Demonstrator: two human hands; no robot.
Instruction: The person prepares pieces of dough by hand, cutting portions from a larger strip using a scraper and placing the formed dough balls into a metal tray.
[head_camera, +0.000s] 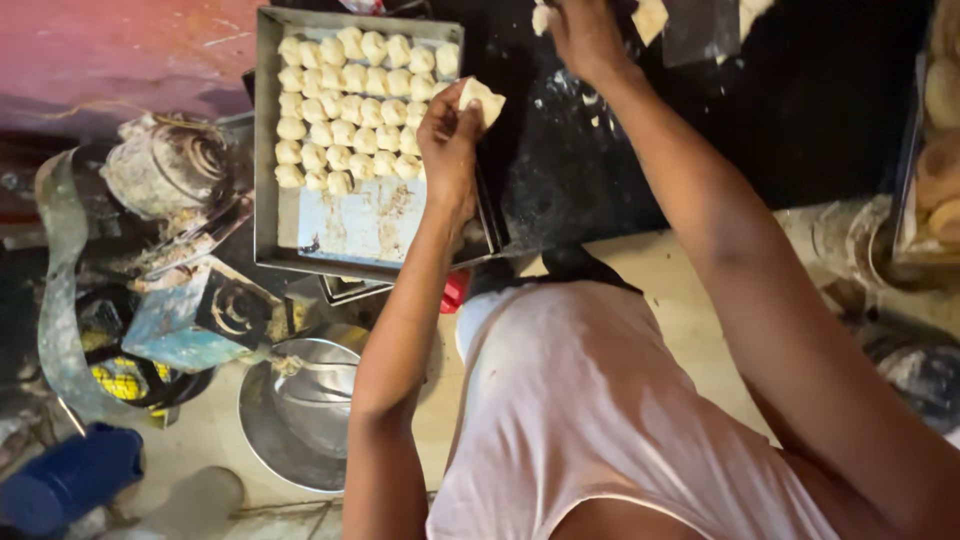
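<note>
One metal tray (275, 215) is lying on the dark work surface (800, 110), and it is carrying rows of small pale dough pieces (345, 110), roughly forty by count, though the ones at the right edge are partly hidden behind the hand, so the tally is not exact. The rows are filling the far part of the tray, while its near part is showing bare, floury metal. The left hand (450, 140) is hovering over the tray's right edge, its fingers closing in a pinch on one more dough piece (482, 98), which is sticking out above and to the right of the fingertips, just beside the last filled rows. The right hand (585, 35) is reaching further up the surface, touching another lump of dough (541, 17); whether its fingers are curled or spread cannot be told. One steel bowl (300, 415) is sitting on the floor below the tray.
</note>
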